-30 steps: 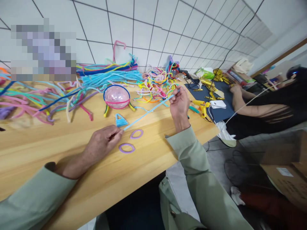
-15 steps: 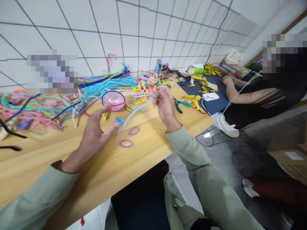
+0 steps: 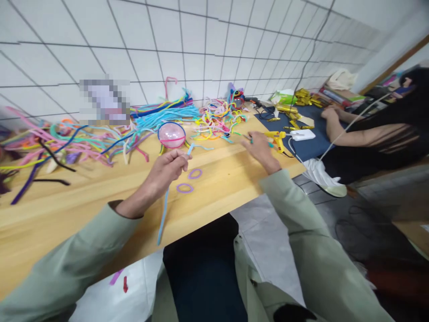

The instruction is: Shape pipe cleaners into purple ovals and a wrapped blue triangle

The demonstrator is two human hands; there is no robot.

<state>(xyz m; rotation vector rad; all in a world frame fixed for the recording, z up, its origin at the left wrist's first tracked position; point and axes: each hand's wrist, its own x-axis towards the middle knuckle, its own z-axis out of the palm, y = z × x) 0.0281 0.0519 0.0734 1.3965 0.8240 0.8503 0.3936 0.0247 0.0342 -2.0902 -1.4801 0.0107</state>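
My left hand (image 3: pixel 169 169) is closed on a light blue pipe cleaner (image 3: pixel 163 217), which hangs down toward the table's front edge, its upper end poking out above the fingers. Just behind this hand lies a clear pinkish ball (image 3: pixel 171 135) ringed with blue and pink. Two purple loops, one (image 3: pixel 185 188) nearer me and the other (image 3: pixel 195 173) farther back, rest on the wood to its right. My right hand (image 3: pixel 258 145) reaches over the teal-handled pliers, mostly covered by it, beside a yellow glue gun (image 3: pixel 277 139). Its fingers are blurred, so their grip is unclear.
Heaps of coloured pipe cleaners (image 3: pixel 164 117) line the wall side of the wooden table (image 3: pixel 214 197). Black-framed glasses (image 3: pixel 55 156) lie at left. At right, a person's arms (image 3: pixel 351 134) rest by a dark blue mat (image 3: pixel 317 145) with gold wrappers (image 3: pixel 303 97).
My left hand has closed on the light blue pipe cleaner. My right hand has let go of it and moved right, over the pliers. The view has shifted slightly.
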